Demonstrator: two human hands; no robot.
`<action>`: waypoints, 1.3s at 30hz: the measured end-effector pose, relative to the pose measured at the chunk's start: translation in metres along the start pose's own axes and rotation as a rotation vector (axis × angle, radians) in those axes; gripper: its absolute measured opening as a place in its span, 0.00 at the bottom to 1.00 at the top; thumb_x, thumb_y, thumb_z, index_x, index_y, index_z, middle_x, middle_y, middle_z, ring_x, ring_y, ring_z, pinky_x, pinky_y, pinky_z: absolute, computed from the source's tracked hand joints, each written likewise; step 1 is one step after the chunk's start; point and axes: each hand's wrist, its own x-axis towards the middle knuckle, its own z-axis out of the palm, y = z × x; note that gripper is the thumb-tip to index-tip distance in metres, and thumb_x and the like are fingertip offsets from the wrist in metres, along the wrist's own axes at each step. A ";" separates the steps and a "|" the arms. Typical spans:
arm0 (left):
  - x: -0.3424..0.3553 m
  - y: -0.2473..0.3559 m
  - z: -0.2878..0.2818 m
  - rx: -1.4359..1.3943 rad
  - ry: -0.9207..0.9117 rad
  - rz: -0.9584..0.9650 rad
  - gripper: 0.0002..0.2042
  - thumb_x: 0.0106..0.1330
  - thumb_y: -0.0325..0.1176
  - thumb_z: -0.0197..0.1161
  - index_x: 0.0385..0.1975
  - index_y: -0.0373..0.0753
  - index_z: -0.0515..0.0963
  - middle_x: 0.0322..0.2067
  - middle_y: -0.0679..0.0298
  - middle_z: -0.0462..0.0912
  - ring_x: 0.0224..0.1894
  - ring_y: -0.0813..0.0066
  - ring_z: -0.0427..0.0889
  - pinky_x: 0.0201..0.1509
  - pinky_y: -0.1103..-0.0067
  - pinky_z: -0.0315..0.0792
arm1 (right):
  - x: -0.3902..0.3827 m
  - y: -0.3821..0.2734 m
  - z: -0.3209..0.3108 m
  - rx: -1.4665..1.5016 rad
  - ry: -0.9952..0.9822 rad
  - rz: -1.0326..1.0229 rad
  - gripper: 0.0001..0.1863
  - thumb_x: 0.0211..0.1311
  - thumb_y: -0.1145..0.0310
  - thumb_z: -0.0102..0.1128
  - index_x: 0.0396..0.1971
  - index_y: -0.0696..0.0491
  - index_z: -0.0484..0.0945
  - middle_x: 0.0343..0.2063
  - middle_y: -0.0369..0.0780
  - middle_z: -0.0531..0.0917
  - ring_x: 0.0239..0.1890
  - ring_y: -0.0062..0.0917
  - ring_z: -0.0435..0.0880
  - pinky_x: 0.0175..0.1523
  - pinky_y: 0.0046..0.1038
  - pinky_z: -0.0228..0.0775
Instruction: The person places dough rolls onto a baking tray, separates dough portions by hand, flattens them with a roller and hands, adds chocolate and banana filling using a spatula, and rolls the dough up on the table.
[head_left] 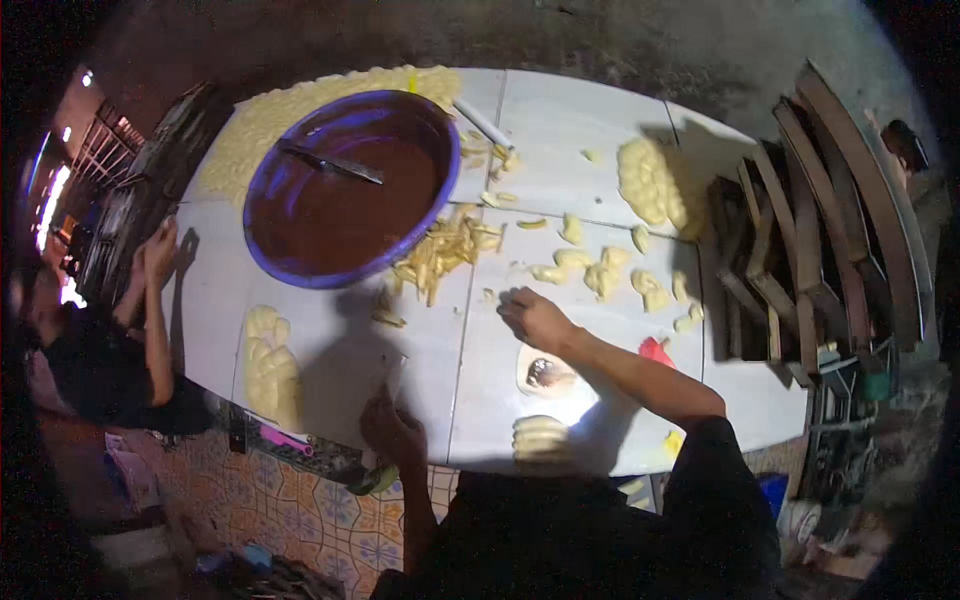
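Note:
Over the white tiled table, my right hand (540,318) has its fingers curled near a small pale scrap (488,295); whatever they hold is hidden. Low at the table's front edge, my left hand (393,430) is closed, and a thin pale thing (397,375) shows just above it. Below my right forearm lies a flat round of dough (526,362) with a dark brown dab (545,374) on it. Several pale rolled pieces (540,440) lie side by side close to me. Yellowish-brown strips (437,257) are heaped beyond my hands, and loose dough lumps (603,275) lie to the right.
A large purple basin (452,150) of brown paste holds a flat dark tool (335,163). Dough pieces cover the far left corner (225,165), the left front (270,370) and far right (650,180). Wooden trays (800,220) stack at right. Another person's hands (155,255) are at left.

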 end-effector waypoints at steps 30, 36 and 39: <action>0.011 0.003 0.003 0.007 -0.102 -0.055 0.23 0.68 0.30 0.55 0.64 0.42 0.75 0.50 0.51 0.80 0.51 0.47 0.79 0.53 0.55 0.72 | -0.078 -0.037 -0.071 0.208 -0.169 0.398 0.11 0.57 0.72 0.65 0.40 0.55 0.86 0.46 0.45 0.87 0.51 0.44 0.83 0.56 0.41 0.78; 0.012 0.015 0.014 0.011 -0.319 -0.189 0.23 0.71 0.34 0.51 0.65 0.42 0.74 0.52 0.49 0.80 0.55 0.45 0.77 0.59 0.53 0.69 | 0.046 0.063 -0.069 0.081 -0.059 0.190 0.13 0.51 0.77 0.62 0.39 0.61 0.80 0.40 0.54 0.83 0.45 0.50 0.81 0.50 0.44 0.75; -0.009 0.001 0.011 0.155 -0.096 -0.126 0.24 0.71 0.35 0.49 0.66 0.43 0.73 0.53 0.46 0.79 0.58 0.43 0.76 0.62 0.51 0.66 | 0.088 0.076 -0.040 0.045 -0.022 0.144 0.28 0.51 0.79 0.61 0.57 0.59 0.76 0.49 0.54 0.81 0.55 0.49 0.78 0.58 0.42 0.74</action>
